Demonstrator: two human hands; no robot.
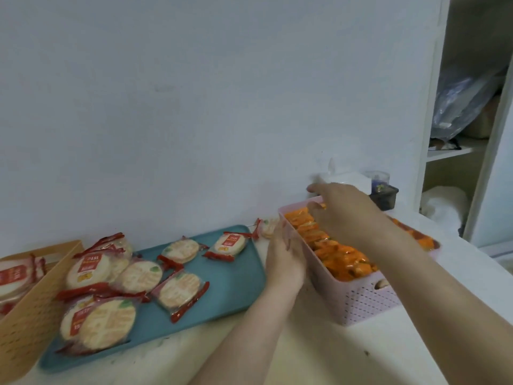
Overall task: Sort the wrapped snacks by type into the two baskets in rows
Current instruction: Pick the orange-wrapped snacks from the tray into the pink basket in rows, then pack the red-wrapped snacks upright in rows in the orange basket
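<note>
A pink basket (361, 298) stands at the right, with orange wrapped snacks (341, 259) packed in a row inside. My left hand (286, 259) presses against its left wall, fingers up at the rim. My right hand (344, 209) hovers over the far end of the row, fingers spread and touching the orange packs. Round white rice-cracker packs with red ends (133, 276) lie scattered on a teal tray (230, 279). A tan basket (33, 309) at the far left holds a few of the same cracker packs (14, 276).
One cracker pack (266, 227) lies off the tray by the wall, behind my left hand. A tissue pack (352, 179) and a small dark container (385, 195) sit behind the pink basket. A white shelf unit (455, 151) stands at the right.
</note>
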